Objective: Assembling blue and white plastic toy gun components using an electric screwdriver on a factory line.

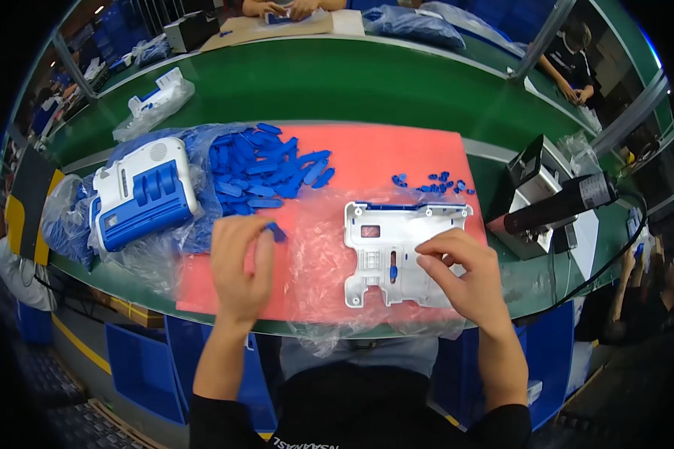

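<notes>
A small flat blue plastic piece point(276, 231) shows at the fingertips of my left hand point(240, 262), which is closed on it over the pink mat. To the right, a white plastic housing point(419, 254) lies with its inner side up on clear plastic film, a blue strip along its far edge. A small blue part point(394, 274) sits in the housing's slot. Above the housing's right half is my right hand point(468, 277), its thumb and fingers pinched together; whether anything is between them cannot be made out.
Elongated blue pieces point(258, 168) are heaped at the mat's far left. Tiny blue parts point(443, 182) lie beyond the housing. A white-and-blue casing point(144, 191) rests on plastic bags at left. At right, a black cylindrical tool point(558, 203) lies across a metal holder. Other people work beyond.
</notes>
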The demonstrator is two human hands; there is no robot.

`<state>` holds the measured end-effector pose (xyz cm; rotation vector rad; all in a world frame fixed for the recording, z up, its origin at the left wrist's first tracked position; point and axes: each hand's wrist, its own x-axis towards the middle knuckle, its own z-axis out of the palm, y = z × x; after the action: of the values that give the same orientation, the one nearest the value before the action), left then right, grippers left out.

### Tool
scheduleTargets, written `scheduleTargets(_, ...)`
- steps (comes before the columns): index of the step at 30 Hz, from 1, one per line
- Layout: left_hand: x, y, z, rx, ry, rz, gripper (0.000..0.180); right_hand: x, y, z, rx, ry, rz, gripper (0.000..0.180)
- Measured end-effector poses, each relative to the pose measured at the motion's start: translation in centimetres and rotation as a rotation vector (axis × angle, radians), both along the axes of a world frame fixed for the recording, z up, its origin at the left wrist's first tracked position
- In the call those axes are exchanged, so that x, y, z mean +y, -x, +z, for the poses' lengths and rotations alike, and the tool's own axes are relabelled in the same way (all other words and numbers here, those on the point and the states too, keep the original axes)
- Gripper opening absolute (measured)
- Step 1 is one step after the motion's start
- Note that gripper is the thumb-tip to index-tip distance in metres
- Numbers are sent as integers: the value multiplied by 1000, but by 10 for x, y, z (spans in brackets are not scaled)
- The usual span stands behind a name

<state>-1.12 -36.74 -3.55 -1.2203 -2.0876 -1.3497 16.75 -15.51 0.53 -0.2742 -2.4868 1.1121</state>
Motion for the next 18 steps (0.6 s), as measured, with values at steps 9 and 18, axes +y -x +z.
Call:
scheduleTargets(9, 59, -57, 20, -825, 39, -362, 22, -11, 22, 0, -22, 209, -47, 24)
scheduleTargets(18, 26, -86, -34, -109, 263, -286, 27, -5, 30, -28, -380, 468, -126, 21)
